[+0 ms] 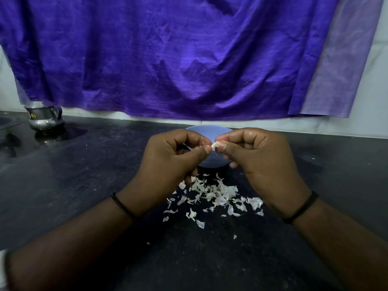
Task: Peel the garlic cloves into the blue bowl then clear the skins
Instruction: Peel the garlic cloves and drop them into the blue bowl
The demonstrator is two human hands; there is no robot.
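A small white garlic clove (pixel 214 145) is pinched between my left hand (pixel 174 158) and my right hand (pixel 260 160), held just above the blue bowl (pixel 210 129). Both hands have curled fingers, thumbs meeting at the clove. The bowl stands on the dark counter behind my hands, and most of its inside is hidden by them. A loose pile of white garlic skins (pixel 214 194) lies scattered on the counter in front of the bowl, between my wrists.
A metal jug (pixel 45 118) stands at the back left of the dark counter (pixel 84 185). A purple cloth (pixel 168 59) hangs along the wall behind. A dark object (pixel 9 141) lies at the far left edge.
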